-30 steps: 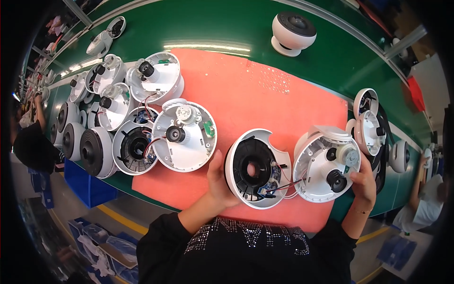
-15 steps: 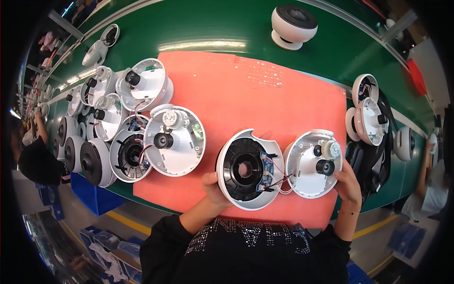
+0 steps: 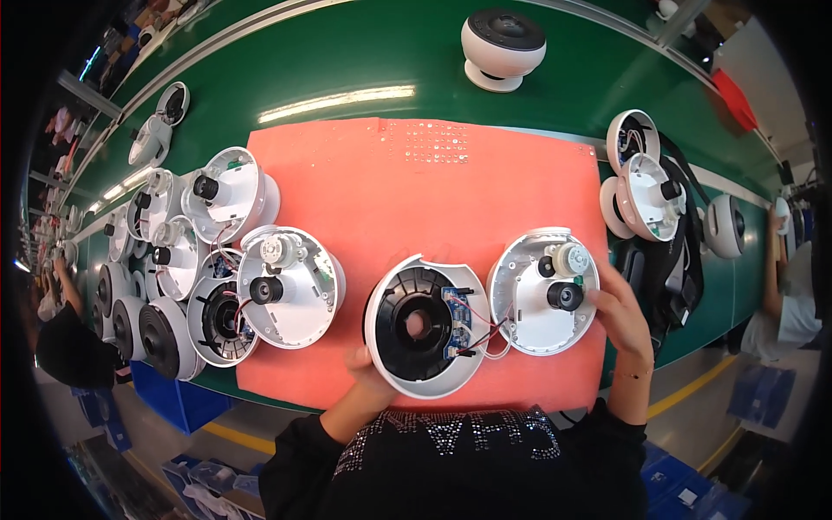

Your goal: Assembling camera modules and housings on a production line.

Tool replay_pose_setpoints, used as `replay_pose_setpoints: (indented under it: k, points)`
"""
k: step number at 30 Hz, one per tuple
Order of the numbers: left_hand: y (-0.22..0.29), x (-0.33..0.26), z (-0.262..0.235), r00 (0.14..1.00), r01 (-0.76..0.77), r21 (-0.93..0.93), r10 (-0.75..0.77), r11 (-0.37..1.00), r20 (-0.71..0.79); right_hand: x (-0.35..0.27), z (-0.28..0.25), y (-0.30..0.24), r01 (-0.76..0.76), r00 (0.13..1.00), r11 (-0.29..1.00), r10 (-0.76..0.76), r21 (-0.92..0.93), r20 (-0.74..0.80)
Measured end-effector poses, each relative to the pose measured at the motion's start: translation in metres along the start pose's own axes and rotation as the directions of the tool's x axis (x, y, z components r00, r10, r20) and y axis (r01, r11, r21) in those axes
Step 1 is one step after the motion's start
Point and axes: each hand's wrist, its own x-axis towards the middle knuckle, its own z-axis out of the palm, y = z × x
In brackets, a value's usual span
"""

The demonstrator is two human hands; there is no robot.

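My left hand (image 3: 371,378) grips the lower left rim of a round white housing half (image 3: 468,368). Inside it are a black ribbed ring (image 3: 394,325) with a hole in the middle and a blue circuit board (image 3: 456,322). On the right, my right hand (image 3: 622,316) is closed on the edge of the matching white housing half (image 3: 529,325), its thumb at the rim and the other fingers partly hidden. That half carries a small round motor (image 3: 572,259) and a black cylindrical part (image 3: 565,296). Red, black and white wires (image 3: 496,334) join the two halves, which are tilted with their insides showing.
Several similar opened units (image 3: 290,303) crowd the left side of the pink mat (image 3: 373,195) and green table (image 3: 338,52). A closed white unit (image 3: 503,50) stands at the back. More opened units (image 3: 650,195) and a black bag (image 3: 680,277) lie right. Co-workers sit at both sides.
The whole view has shifted, so the mat and units appear further left, those on the left also lower. Both hands keep hold of the wired halves, which stay side by side.
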Motion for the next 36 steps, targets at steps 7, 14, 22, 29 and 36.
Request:
replay_pose_setpoints:
  k: [7, 14, 22, 29, 36]
  points:
    - [-0.014, 0.012, 0.01, 0.91, -0.38, 0.177, 0.332, 0.908, 0.249, -0.035, 0.069, -0.044, 0.738, 0.58, 0.291, -0.733, -0.608, 0.354]
    - [-0.011, -0.001, 0.02, 0.906, -0.392, 0.153, 0.352, 0.907, 0.236, -0.038, 0.097, -0.039, 0.76, 0.557, 0.285, -0.748, -0.583, 0.36]
    - [-0.017, 0.014, 0.0, 0.977, -0.209, 0.039, 0.211, 0.977, -0.043, -0.029, 0.031, 0.008, 0.296, 0.954, 0.923, -0.296, -0.246, 0.036]
    - [-0.029, 0.02, 0.024, 0.973, 0.159, 0.145, -0.18, 0.977, 0.144, -0.058, -0.004, -0.01, 0.334, 0.943, 0.896, -0.317, 0.294, -0.104]
    - [-0.067, 0.076, 0.106, 0.798, 0.447, 0.246, -0.508, 0.86, 0.326, -0.135, -0.101, -0.001, 0.664, 0.744, 0.551, -0.412, 0.506, -0.527]
